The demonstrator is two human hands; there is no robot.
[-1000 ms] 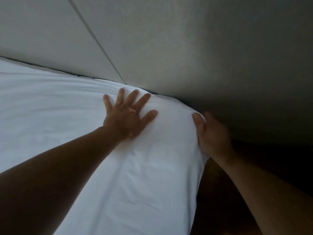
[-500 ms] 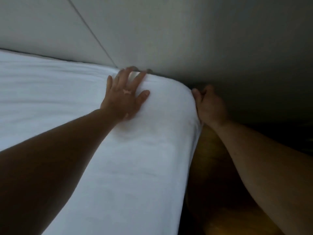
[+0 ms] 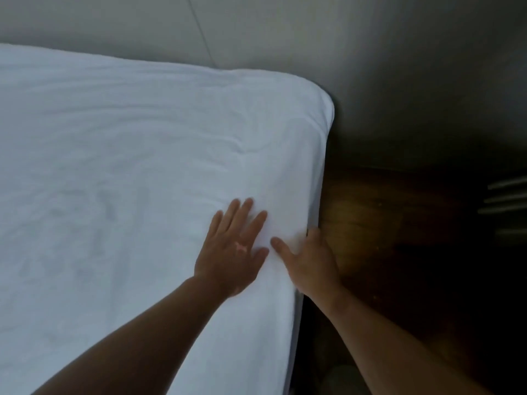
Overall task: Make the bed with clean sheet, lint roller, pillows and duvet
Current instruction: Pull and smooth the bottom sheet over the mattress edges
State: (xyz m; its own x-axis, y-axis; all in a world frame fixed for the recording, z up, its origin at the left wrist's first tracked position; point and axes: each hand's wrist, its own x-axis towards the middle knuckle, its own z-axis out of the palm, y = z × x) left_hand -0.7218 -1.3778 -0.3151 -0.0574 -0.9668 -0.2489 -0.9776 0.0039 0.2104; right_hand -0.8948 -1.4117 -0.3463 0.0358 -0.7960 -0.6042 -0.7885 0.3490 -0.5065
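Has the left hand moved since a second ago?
Yes. The left hand has slid away from the mattress corner, back toward the person, flat on the sheet.

**Layout, referred to the bed corner [image 3: 323, 102].**
- The sheet [image 3: 128, 166] is spread left of and nearer than the corner, and is carried over the right edge below it.
- The wall [image 3: 299, 32] is set directly behind the corner.
- A seam [image 3: 199, 27] in the wall is placed above and left of the corner.
- The floor [image 3: 370, 223] is found right of the corner and lower, beside the right edge.
- The left hand [image 3: 233, 249] is laid flat on the sheet, well nearer than the corner and just inside the right edge.
- The right hand [image 3: 310, 263] is placed just right of the left hand, on that edge. Its thumb [image 3: 278, 243] is laid on top, and its fingers are hidden down the side.
- The hands are set just apart.
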